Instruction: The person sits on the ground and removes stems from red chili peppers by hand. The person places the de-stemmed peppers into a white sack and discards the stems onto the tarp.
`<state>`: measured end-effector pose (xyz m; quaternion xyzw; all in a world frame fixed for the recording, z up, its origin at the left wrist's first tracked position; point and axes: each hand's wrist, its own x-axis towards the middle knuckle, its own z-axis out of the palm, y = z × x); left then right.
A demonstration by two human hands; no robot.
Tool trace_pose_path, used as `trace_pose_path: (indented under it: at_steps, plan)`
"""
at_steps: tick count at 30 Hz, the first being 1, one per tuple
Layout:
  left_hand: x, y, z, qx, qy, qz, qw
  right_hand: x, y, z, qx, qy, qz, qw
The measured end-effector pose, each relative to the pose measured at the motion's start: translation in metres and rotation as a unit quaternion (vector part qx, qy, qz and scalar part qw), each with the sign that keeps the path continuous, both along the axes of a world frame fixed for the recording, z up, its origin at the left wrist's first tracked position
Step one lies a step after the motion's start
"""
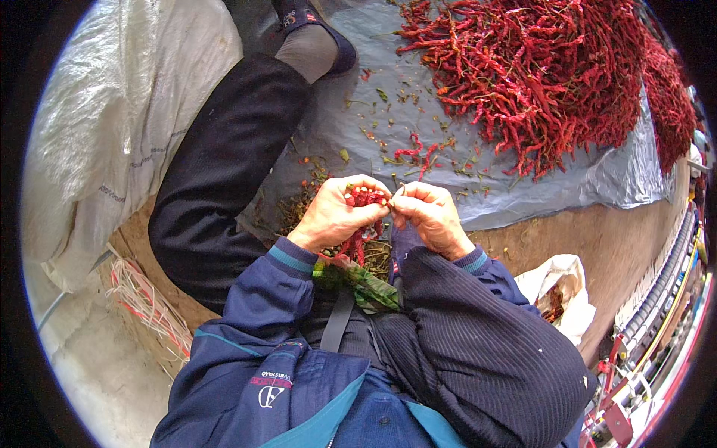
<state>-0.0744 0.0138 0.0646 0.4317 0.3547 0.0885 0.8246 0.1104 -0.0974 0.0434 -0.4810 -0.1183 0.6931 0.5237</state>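
My left hand (336, 215) is curled around a small bunch of dried red chilies (367, 196), their pale stem ends facing up and their bodies hanging below the palm. Close against it, my right hand (434, 218) pinches a thin chili stem (401, 188) between thumb and finger at the edge of the bunch. Under both hands, dry stem scraps lie between my legs, beside a green patterned cloth or bag (372, 288). A few loose chilies (411, 150) rest on the grey plastic sheet (330, 131) just beyond.
A large heap of dried red chilies (532, 73) covers the sheet at upper right, with another heap (666, 106) behind. White woven sacking (129, 101) hangs at left, above a bundle of plastic strips (148, 305). At right are a white bag (577, 302) and red-framed equipment (619, 420).
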Motion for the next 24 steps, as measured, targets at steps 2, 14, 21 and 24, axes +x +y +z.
trace_pose_path:
  at_steps: [2, 14, 21, 24]
  plan:
    - [0.0, 0.0, -0.001, -0.008, -0.006, 0.007, 1.0, 0.0, -0.003, -0.002, -0.01, 0.074, -0.019, 0.997]
    - [-0.011, 0.018, -0.013, -0.149, -0.056, 0.227, 0.961, 0.036, 0.012, -0.035, 0.117, -0.617, 0.113, 0.77]
    - [-0.004, 0.012, -0.025, -0.112, 0.021, 0.208, 0.971, 0.053, 0.065, -0.049, 0.105, -0.768, 0.299, 0.557]
    - [0.0, 0.007, -0.026, -0.088, 0.046, 0.202, 0.974, 0.054, 0.056, -0.035, 0.114, -0.725, 0.199, 0.649]
